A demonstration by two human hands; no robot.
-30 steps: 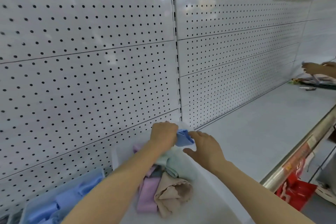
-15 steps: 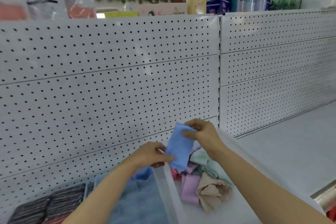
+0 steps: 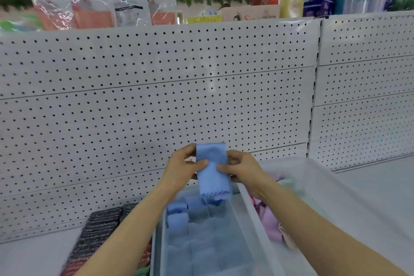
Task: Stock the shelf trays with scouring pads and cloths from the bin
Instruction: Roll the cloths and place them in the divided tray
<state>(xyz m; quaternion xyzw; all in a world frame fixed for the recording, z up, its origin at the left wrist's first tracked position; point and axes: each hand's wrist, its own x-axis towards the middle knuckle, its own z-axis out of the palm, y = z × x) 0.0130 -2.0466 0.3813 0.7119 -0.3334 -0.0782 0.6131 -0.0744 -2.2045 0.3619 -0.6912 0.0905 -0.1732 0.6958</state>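
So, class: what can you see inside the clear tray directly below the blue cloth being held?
Inside the clear tray, folded blue cloths sit in rows. The left forearm and the held blue cloth cover part of the tray, and its near end is blurred.

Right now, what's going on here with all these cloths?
A person is stocking a shop shelf. Both hands, the left hand and the right hand, hold a folded blue cloth above a clear tray that already holds other blue cloths. Beside the tray on the right, a white bin holds pink and beige cloths. Dark scouring pads lie to the left.
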